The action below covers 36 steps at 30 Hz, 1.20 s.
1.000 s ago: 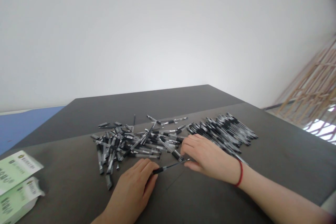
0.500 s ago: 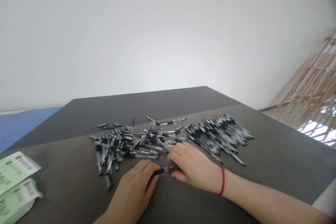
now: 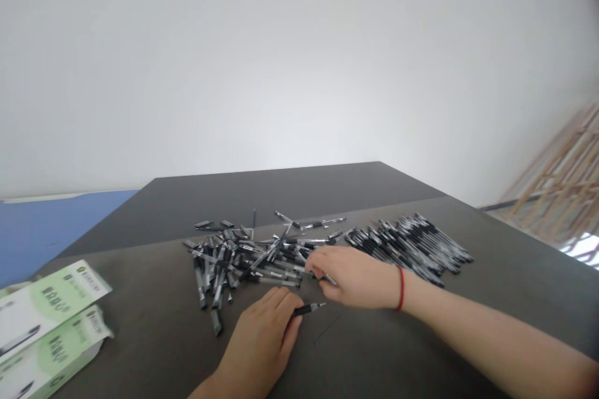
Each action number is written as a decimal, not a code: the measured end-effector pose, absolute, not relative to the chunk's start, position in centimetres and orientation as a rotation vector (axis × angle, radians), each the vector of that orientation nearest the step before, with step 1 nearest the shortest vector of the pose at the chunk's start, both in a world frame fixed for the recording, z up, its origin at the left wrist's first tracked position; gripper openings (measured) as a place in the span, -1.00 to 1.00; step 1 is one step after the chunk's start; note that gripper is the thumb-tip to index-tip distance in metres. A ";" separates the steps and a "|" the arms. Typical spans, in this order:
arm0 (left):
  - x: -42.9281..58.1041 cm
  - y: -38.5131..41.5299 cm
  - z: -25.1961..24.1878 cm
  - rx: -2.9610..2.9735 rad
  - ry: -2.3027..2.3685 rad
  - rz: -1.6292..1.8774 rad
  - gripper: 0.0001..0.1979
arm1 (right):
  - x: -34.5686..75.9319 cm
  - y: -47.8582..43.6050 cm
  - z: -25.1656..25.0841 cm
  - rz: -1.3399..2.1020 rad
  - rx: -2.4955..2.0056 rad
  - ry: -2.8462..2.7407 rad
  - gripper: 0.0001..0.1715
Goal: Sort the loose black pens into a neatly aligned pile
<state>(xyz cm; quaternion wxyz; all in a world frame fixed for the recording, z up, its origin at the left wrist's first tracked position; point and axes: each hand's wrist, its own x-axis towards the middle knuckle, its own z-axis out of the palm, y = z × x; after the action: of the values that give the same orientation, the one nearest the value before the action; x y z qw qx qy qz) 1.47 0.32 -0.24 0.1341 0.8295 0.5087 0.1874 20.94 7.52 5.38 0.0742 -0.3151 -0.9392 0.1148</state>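
Note:
My left hand (image 3: pixel 264 340) lies near the table's front edge, its fingers closed around the back end of a black pen (image 3: pixel 309 308) whose tip points right. My right hand (image 3: pixel 353 274), with a red string at the wrist, reaches into the loose heap of pens and caps (image 3: pixel 248 255). Its fingertips pinch a pen (image 3: pixel 327 278) at the heap's right edge. To the right lies a tidier row of black pens (image 3: pixel 412 246), side by side.
Two green-and-white pen boxes (image 3: pixel 51 324) lie at the table's front left corner. The dark grey table (image 3: pixel 491 287) stretches back to a white wall. A wooden lattice frame (image 3: pixel 561 181) stands at the right, and blue floor (image 3: pixel 47 224) shows at the left.
My right hand has let go of the left hand's pen tip and moved up into the heap, pinching another pen. The view has shifted slightly to the left.

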 end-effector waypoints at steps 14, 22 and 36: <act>1.6 0.0 0.1 2.365 1.463 0.568 -0.83 | 2.2 18.7 4.1 0.253 -1.322 -2.793 -0.76; 1.5 0.3 -0.1 2.313 1.473 0.626 -0.84 | 6.8 17.7 5.7 0.539 -1.213 -2.574 -0.81; 1.1 1.0 0.2 2.207 1.501 0.695 -0.85 | 22.5 6.5 0.6 1.621 -0.978 -1.717 -0.79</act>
<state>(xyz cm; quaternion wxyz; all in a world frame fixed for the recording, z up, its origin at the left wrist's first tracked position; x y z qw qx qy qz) 1.05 1.01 0.15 0.1904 0.7855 0.5344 0.2475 22.50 6.52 0.55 0.2889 -0.3664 -0.6432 0.6072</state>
